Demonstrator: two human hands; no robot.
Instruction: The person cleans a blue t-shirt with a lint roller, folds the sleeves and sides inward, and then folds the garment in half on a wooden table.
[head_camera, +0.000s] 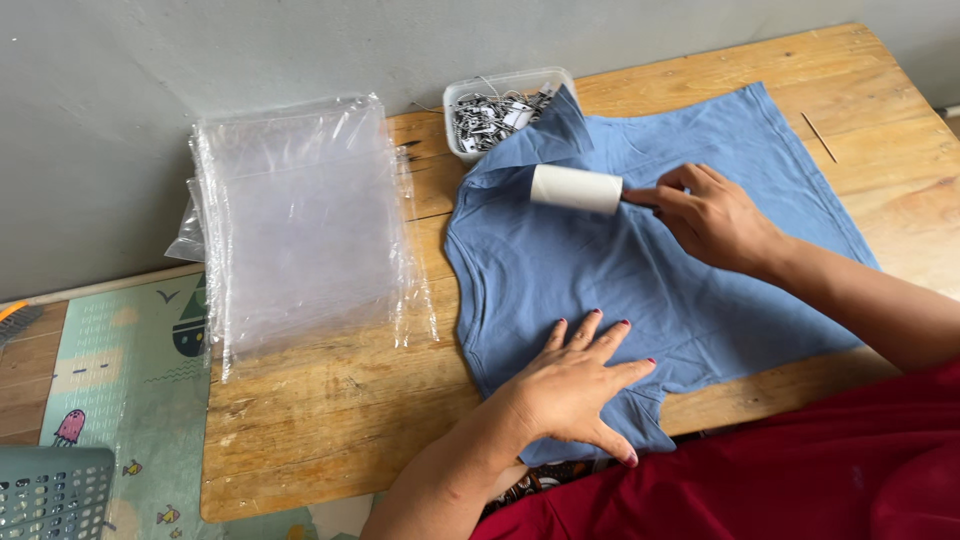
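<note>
We have a blue T-shirt (640, 270) spread flat across the wooden bench (330, 420), its neckline toward the wall side and one sleeve folded up near a small clear tub of metal clips (497, 108). Our right hand (712, 215) is closed around the handle of a white lint roller (576, 188), whose barrel lies on the cloth near the shoulder area, while our left hand (580, 385) is open, fingers spread, pressed palm-down on the lower part of the shirt close to the bench's near edge. The two hands are well apart, with a stretch of smooth fabric between them. To do this rolling well, we judge that the flat hand should keep the cloth taut so it does not bunch or ride along with the roller, and that the strokes should run in straight, overlapping passes away from the anchoring palm, with light, even pressure. The turned-up sleeve probably wants flattening so that the roller reaches the fabric beneath it. A stack of clear plastic bags (300, 220) lies just beside the shirt on the left side of the bench, apart from both hands, and a thin wooden stick (819, 137) rests near the far right corner.
</note>
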